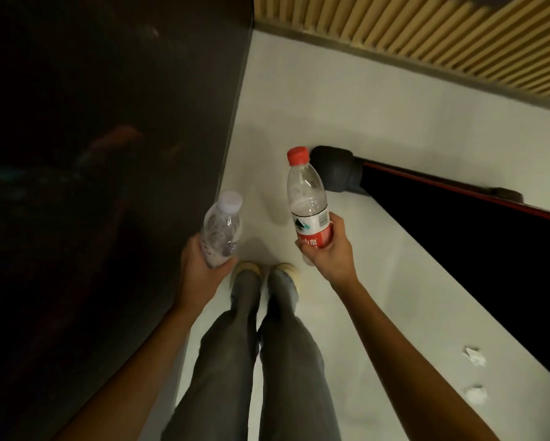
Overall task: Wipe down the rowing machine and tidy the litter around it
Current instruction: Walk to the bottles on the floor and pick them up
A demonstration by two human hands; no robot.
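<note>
wears loose grey trousers (pixel 286 361) at lower centre, hems bunched over pale cream shoes (pixel 248 269) just below mid-frame; left hand (pixel 199 267), right hand (pixel 331 253) and forearms (pixel 154 343) bare.

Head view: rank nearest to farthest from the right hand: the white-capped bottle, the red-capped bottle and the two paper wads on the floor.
1. Red-capped bottle: gripped in the right hand itself.
2. White-capped bottle: across, held in the left hand.
3. Paper wads: on the floor, low right; the two are too close to call.
</note>
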